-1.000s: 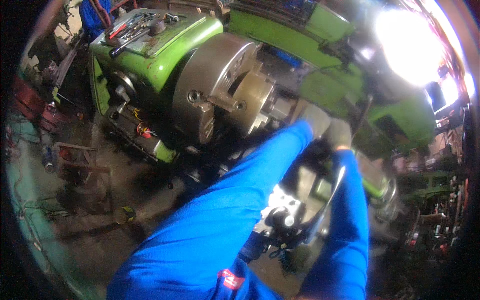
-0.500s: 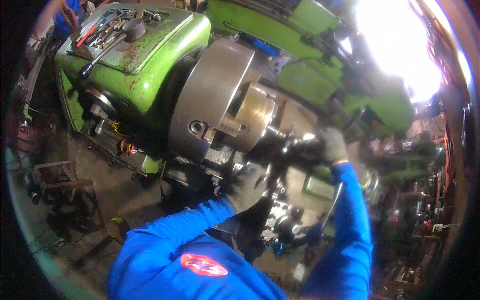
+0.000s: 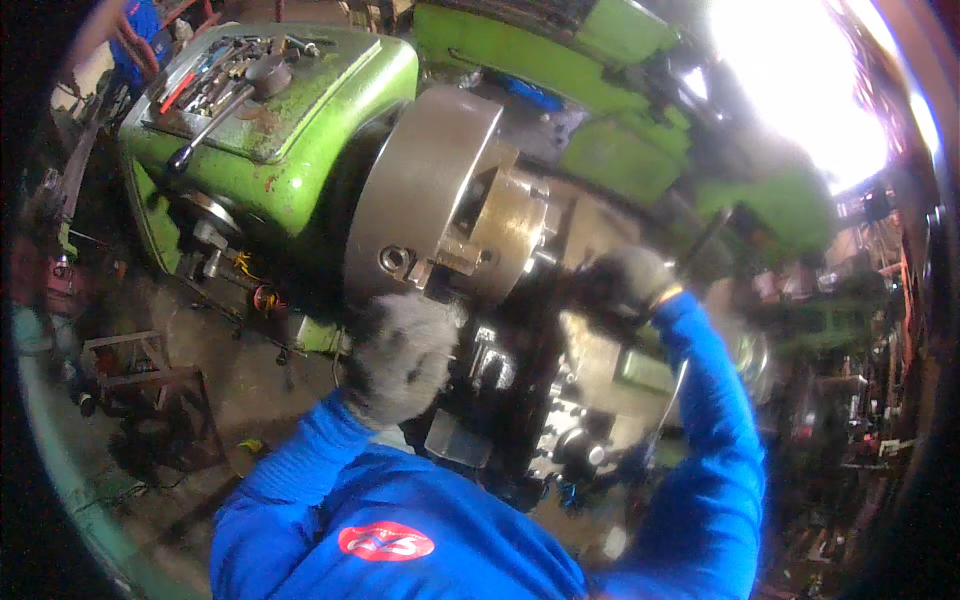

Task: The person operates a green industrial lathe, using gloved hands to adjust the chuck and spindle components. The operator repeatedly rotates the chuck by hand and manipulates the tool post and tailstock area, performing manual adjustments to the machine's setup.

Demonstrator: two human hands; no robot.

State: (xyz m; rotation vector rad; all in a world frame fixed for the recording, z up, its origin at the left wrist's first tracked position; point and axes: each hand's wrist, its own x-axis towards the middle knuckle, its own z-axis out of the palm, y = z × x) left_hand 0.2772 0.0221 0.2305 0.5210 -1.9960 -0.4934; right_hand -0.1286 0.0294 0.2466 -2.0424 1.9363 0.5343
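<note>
A large steel lathe chuck (image 3: 425, 185) with jaws grips a brass-coloured round workpiece (image 3: 513, 225). My left hand (image 3: 402, 360), in a grey knit glove, is raised just below the chuck's lower edge; its fingers are smeared and partly hidden. To the right of the workpiece, my right hand (image 3: 632, 280), gloved likewise, is curled at the dark tool-post area, fingers closed and mostly in shadow. What it grips there cannot be made out. A shiny metal tip shows between that hand and the workpiece face.
The green headstock (image 3: 330, 130) carries a tray of hand tools (image 3: 215, 80) and a black-knobbed lever (image 3: 210, 128). Carriage knobs (image 3: 578, 448) sit below my right hand. A metal frame stand (image 3: 150, 370) is at the left. Strong light glares at upper right.
My left hand has moved left and up toward me, from beside the carriage to below the chuck. My right hand has shifted slightly left, nearer the workpiece.
</note>
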